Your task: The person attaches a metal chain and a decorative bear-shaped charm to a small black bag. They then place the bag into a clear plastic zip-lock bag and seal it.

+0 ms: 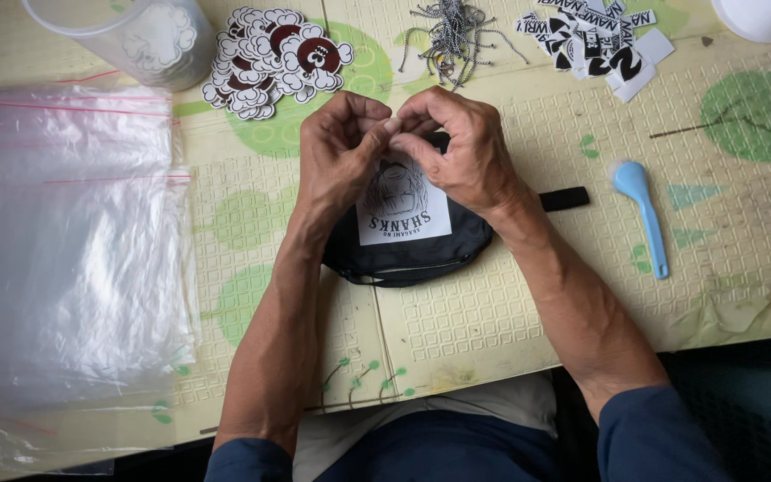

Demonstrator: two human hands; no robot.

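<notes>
Pale yellow embossed matting with green blobs is covering the table (pixel 493 312) where we are working, and the things are lying spread around us. We are holding both hands together over a small black pouch (pixel 403 250) that is lying flat just in front of us, its white printed label (pixel 403 210) facing up and a black strap end (pixel 564 198) sticking out to the right. Our left hand (pixel 339 152) and right hand (pixel 457 147) are touching at the fingertips, pinching something very small between them right above the top edge of the pouch; we cannot tell what it is, since the fingers are hiding it.

We judge that we are in the middle of a fiddly attaching step, perhaps joining a small piece to the top of the pouch. What comes after, as we judge it, calls for steady fingertip pressure and a close look, because the piece is tiny and could slip.

Beyond our hands, a tangle of thin ball chains (pixel 452 36) is lying near the far edge. A pile of round brown-and-white stickers (pixel 274 58) is sitting to its left, beside a clear plastic cup (pixel 136 36). Black-and-white stickers (pixel 595 40) are heaped far right. A stack of clear zip bags (pixel 64 241) is lying on the left, and a blue plastic spoon (pixel 642 214) on the right, well apart from the pouch.
</notes>
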